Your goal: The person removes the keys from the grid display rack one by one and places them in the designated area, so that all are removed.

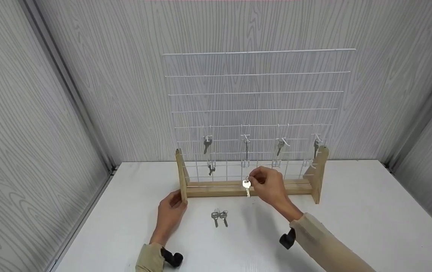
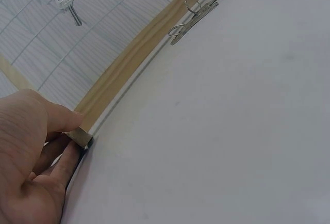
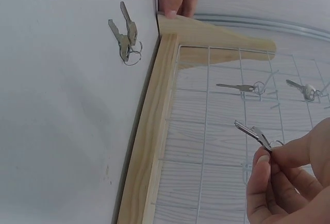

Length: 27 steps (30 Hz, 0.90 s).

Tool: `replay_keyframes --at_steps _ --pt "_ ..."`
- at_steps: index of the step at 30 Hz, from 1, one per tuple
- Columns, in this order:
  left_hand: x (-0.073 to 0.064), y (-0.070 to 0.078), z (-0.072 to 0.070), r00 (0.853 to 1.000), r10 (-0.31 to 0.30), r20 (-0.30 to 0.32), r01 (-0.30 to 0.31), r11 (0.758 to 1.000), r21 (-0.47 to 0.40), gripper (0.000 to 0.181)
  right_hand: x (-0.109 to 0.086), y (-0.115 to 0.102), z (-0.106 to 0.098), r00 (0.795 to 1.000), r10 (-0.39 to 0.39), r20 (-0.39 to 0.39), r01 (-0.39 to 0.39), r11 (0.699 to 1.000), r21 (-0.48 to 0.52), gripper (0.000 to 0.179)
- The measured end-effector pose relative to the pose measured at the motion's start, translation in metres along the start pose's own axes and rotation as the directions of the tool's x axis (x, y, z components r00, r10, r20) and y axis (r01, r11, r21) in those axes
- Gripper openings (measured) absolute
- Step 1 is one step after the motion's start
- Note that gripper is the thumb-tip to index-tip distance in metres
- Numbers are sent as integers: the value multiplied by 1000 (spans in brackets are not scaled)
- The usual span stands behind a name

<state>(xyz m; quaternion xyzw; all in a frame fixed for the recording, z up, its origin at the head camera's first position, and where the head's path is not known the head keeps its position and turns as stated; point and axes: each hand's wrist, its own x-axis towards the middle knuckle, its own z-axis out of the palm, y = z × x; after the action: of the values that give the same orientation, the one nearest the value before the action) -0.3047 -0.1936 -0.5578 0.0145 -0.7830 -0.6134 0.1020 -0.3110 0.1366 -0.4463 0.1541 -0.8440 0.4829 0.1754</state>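
Note:
In front of the wire grid (image 1: 253,109), my right hand (image 1: 269,186) pinches a silver key (image 1: 246,185) by its small ring, and the key hangs downward. The right wrist view shows this key (image 3: 252,132) below thumb and fingertips, apart from the hooks. My left hand (image 1: 171,212) grips the front foot of the wooden left upright (image 1: 181,173), thumb on one side and fingers on the other. Two keys with rings (image 1: 219,215) lie side by side on the white table between my hands.
Several keys hang from an upper row of hooks, one of them at the left (image 1: 207,144). A lower hook at the left holds another key (image 1: 211,169). The grid stands in a wooden base (image 1: 216,191) with a right upright (image 1: 318,173). A patterned wall (image 1: 125,94) rises behind.

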Motion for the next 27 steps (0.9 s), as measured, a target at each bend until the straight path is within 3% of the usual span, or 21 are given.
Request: replay_keyframes --at_steps 15,27 --pt "0 0 -2 999 41 1 -41 999 -2 47 -14 13 29 997 -3 72 -1 999 52 8" --pt "0 -1 -1 999 36 -3 -36 999 5 46 -28 26 47 984 82 159 -89 995 36 4"
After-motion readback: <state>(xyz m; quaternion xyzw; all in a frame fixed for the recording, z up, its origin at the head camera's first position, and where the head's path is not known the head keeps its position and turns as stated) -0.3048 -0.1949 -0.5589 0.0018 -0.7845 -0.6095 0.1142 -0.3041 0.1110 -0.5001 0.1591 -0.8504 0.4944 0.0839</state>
